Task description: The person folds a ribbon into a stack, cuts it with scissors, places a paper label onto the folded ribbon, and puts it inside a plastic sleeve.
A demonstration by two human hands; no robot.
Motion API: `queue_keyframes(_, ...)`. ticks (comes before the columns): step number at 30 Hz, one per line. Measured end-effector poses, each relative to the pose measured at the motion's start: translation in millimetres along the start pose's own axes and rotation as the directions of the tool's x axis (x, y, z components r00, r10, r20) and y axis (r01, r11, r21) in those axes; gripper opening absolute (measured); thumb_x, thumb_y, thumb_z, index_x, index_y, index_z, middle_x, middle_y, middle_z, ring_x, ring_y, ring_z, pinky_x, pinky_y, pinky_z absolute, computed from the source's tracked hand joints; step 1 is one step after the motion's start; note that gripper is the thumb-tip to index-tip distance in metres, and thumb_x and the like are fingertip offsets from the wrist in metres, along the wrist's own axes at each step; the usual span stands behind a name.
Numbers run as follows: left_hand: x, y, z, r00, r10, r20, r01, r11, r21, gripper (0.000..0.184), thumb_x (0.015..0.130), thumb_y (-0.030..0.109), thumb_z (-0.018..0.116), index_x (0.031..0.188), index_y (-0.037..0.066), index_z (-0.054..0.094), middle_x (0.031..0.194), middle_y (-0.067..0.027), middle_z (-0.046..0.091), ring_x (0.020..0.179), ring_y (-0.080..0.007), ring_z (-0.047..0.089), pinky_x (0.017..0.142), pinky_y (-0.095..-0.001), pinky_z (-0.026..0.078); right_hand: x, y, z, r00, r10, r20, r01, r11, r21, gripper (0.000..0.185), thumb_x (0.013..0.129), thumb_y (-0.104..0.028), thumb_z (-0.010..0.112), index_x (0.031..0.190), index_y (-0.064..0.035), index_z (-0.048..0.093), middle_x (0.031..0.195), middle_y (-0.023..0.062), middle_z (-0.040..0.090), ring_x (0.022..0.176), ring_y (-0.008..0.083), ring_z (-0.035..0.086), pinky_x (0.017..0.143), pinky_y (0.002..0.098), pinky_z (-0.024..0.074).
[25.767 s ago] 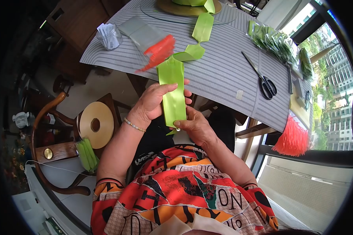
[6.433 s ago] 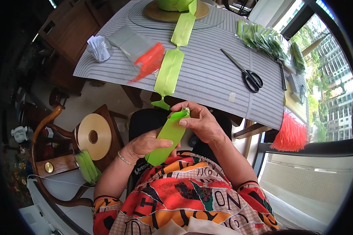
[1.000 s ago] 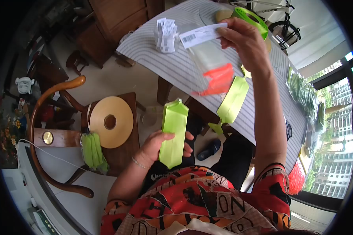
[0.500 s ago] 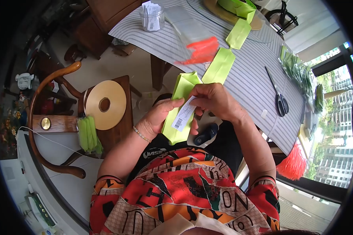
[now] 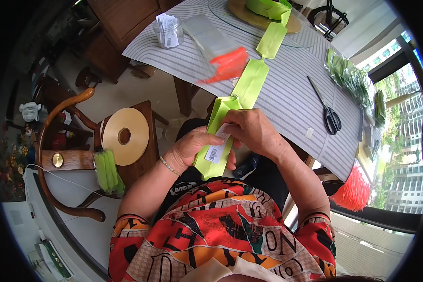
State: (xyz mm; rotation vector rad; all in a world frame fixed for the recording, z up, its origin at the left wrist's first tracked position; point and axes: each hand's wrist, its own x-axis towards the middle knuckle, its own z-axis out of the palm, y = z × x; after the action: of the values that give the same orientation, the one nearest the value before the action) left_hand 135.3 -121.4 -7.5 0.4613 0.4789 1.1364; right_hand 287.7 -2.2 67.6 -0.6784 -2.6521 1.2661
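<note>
My left hand is closed round a folded lime-green ribbon, its thumb lying over a white paper label with a barcode and print. The label rests along the ribbon's upper face. Fingers of my right hand pinch together at the label's upper end, which they partly hide. From the folded bundle a chain of flat green ribbon sections runs up across the table to a green roll.
On the striped table are a jar of labels, clear bags with red ends, black-handled scissors and bagged green pieces. A wooden chair at left carries a cream tape roll and a green packet. Red strands hang at right.
My left thumb has moved onto the label and now covers its middle. My right fingers stay at its upper end. The whole view has shifted slightly.
</note>
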Motion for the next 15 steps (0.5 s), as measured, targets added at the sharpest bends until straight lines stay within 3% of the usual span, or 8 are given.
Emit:
queue_keyframes(4,2,1,1,1.0,-0.019,-0.016,0.019,1.0,-0.008,0.042,0.088,0.013,0.056,0.125,-0.006,0.05,0.108,-0.0238,0.063,0.086,-0.0425,0.069,0.081,-0.0565,0.057,-1,-6,-2,1.0,0.016,0.005,-0.016,0.999,-0.04,0.017,0.084,-0.006,0.061,0.098,-0.0014,0.069,0.07,0.0155,0.066,0.06,0.0272,0.068,0.061,0.0407,0.0547)
queue_keyframes(7,1,1,1,0.999,-0.045,-0.028,0.045,0.999,-0.025,0.039,0.089,0.013,0.055,0.122,-0.006,0.052,0.1,-0.0272,0.065,0.086,-0.0437,0.069,0.082,-0.0568,0.056,-4,1,5,0.993,-0.107,-0.052,0.097,0.981,-0.168,0.019,0.083,-0.007,0.063,0.1,-0.0008,0.067,0.074,0.0162,0.066,0.067,0.0318,0.068,0.064,0.0435,0.0547)
queue_keyframes(10,0,-2,-1,0.995,-0.071,-0.074,0.064,0.994,-0.088,0.038,0.089,0.013,0.054,0.122,-0.007,0.052,0.096,-0.0314,0.064,0.086,-0.045,0.068,0.082,-0.0589,0.056,-5,15,19,0.965,-0.212,-0.156,0.157,0.939,-0.305,0.019,0.083,-0.009,0.064,0.102,-0.002,0.063,0.078,0.0154,0.065,0.074,0.0305,0.068,0.068,0.0406,0.0535)
queue_keyframes(15,-4,0,0,0.994,-0.099,-0.034,0.097,0.994,-0.052,0.04,0.089,0.012,0.054,0.124,-0.007,0.05,0.1,-0.0294,0.064,0.088,-0.044,0.068,0.079,-0.0593,0.057,-12,18,26,0.898,-0.247,-0.364,0.14,0.944,-0.297,0.056,0.073,-0.007,0.074,0.122,-0.0022,0.05,0.094,0.0184,0.059,0.088,0.0387,0.061,0.08,0.0441,0.0521)
